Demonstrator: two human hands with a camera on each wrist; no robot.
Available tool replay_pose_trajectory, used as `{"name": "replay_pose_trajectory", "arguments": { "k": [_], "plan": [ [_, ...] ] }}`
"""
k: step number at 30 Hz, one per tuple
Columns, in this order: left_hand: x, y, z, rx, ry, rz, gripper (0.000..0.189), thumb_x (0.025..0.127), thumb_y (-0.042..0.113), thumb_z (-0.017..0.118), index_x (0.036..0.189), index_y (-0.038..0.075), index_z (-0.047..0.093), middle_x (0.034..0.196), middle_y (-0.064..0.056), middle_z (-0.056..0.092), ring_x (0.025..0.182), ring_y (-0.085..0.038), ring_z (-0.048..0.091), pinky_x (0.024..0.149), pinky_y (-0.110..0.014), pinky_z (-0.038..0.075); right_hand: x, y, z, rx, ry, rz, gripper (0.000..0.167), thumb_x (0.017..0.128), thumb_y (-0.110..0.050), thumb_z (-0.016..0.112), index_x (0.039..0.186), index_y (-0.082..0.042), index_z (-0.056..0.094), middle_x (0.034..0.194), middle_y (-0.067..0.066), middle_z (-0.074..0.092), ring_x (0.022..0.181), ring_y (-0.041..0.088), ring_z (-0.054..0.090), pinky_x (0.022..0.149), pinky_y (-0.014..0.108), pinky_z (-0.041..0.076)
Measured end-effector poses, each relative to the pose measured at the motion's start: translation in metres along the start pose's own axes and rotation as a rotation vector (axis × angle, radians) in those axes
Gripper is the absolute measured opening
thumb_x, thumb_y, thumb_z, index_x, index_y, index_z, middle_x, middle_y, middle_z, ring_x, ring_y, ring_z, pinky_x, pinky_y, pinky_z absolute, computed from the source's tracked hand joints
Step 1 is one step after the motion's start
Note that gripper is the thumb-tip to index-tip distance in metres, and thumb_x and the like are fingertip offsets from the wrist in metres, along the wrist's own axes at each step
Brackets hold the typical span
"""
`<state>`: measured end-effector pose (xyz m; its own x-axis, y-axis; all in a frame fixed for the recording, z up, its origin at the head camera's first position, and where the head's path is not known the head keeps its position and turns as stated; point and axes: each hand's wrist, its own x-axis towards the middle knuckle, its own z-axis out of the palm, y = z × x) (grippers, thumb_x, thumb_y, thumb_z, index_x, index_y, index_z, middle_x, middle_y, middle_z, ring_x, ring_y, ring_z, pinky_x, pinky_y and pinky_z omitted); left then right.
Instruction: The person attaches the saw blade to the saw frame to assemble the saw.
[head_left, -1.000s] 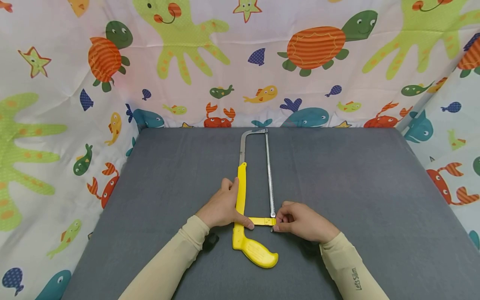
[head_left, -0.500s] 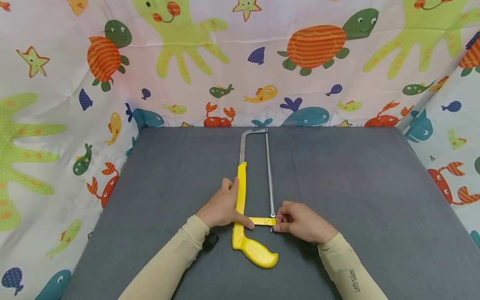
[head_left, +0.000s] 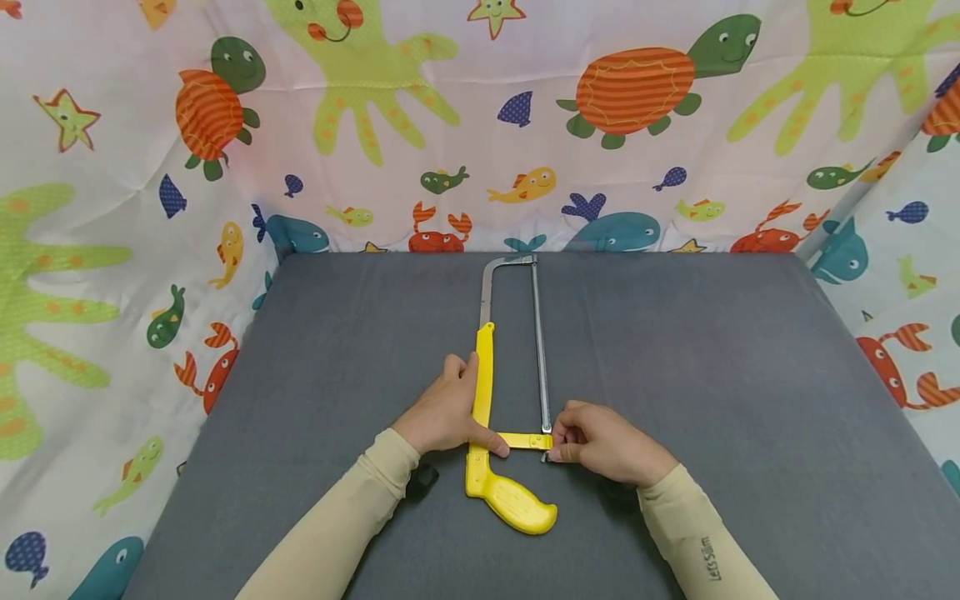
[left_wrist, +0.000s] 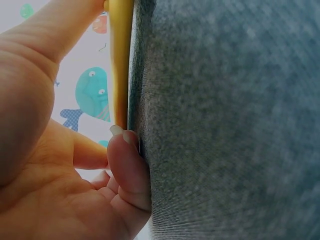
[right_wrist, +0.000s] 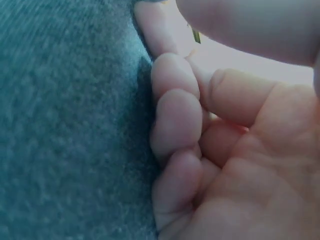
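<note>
A hacksaw (head_left: 484, 375) with a yellow frame and grip lies flat on the grey cloth in the head view. Its blade (head_left: 541, 350) runs along the right side. My left hand (head_left: 446, 412) holds the yellow frame, thumb over the lower crossbar (head_left: 523, 441) and fingers along the left edge. In the left wrist view a fingertip (left_wrist: 127, 155) meets the frame's edge. At the crossbar's right end, my right hand (head_left: 603, 442) pinches the small metal wing nut (head_left: 544, 457), mostly hidden by the fingers. Its other fingers are curled on the cloth in the right wrist view.
A grey cloth (head_left: 360, 333) covers the table. Behind and at both sides hangs a white curtain (head_left: 375, 183) printed with sea animals. The saw's far end lies near the table's back edge.
My right wrist turns slightly back and forth, with the fingertips staying at the wing nut. The left hand and the hacksaw keep their places.
</note>
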<state>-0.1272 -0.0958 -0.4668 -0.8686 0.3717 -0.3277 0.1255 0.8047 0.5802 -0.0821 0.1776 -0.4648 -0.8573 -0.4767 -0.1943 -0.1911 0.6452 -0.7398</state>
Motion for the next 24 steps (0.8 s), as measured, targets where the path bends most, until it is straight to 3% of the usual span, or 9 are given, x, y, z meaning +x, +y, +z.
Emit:
{"name": "replay_pose_trajectory", "arguments": {
  "k": [7,17,24],
  "plan": [
    [-0.0004,0.0009,-0.0016,0.003,0.008,0.013,0.158,0.062,0.061,0.103,0.174,0.005,0.007,0.138,-0.013,0.041,0.100,-0.021,0.054,0.081,-0.030,0.050,-0.0001,0.0016,-0.0012,-0.029,-0.028,-0.031,0.020,0.095,-0.029,0.084,0.086,-0.019,0.070,0.082,-0.004,0.051,0.069,0.006,0.047,0.063,0.024,0.040],
    [-0.0033,-0.0020,0.0015,-0.023,0.016,-0.016,0.159,0.060,0.060,0.104,0.174,0.005,0.009,0.144,-0.014,0.041,0.103,-0.020,0.055,0.084,-0.031,0.051,0.0002,0.0022,0.0025,-0.022,-0.035,-0.033,0.021,0.096,-0.029,0.084,0.085,-0.020,0.069,0.083,-0.004,0.050,0.070,0.006,0.047,0.063,0.023,0.040],
    [-0.0019,-0.0010,0.0006,-0.027,0.014,-0.004,0.158,0.061,0.060,0.104,0.174,0.005,0.008,0.141,-0.013,0.041,0.102,-0.021,0.055,0.083,-0.032,0.051,0.0000,0.0008,0.0015,-0.043,-0.013,-0.051,0.024,0.096,-0.031,0.084,0.083,-0.020,0.067,0.081,-0.004,0.049,0.069,0.005,0.046,0.063,0.023,0.039]
  ]
}}
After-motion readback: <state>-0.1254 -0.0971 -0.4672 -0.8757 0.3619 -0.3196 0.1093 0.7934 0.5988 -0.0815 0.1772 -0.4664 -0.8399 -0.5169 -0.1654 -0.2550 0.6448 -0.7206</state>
